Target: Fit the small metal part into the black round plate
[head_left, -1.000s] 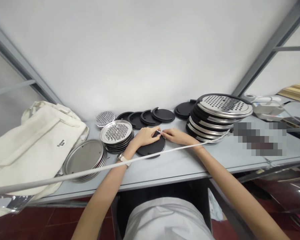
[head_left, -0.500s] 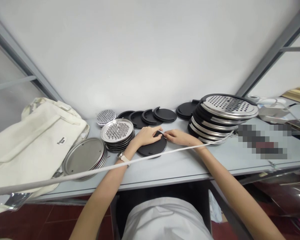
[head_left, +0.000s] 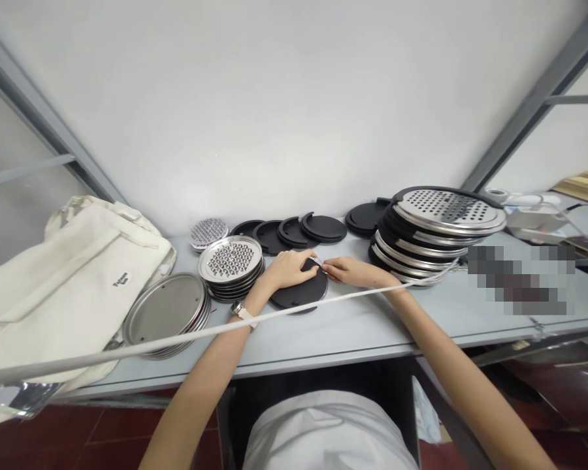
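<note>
A black round plate (head_left: 298,294) with a raised rim lies on the bench in front of me. My left hand (head_left: 290,266) rests palm down over its far left part and grips it, thumb and forefinger near the far right rim. At that rim, the fingers of my right hand (head_left: 347,271) are pinched together. A small pale, shiny bit shows between the two hands, too small to name. Left of my left hand stands a stack of round metal grater plates (head_left: 231,260). Several black round plates (head_left: 323,228) lie overlapping behind my hands.
On the right rises a tall stack of black and steel round plates (head_left: 443,209). Plain metal discs (head_left: 169,307) and a cream canvas bag (head_left: 83,274) are at the left. A white cord (head_left: 176,346) crosses in front, over the bench (head_left: 362,333). A wall backs the bench.
My hands stay at the rim of the black plate, with only slight finger movement. The whole view has shifted a little.
</note>
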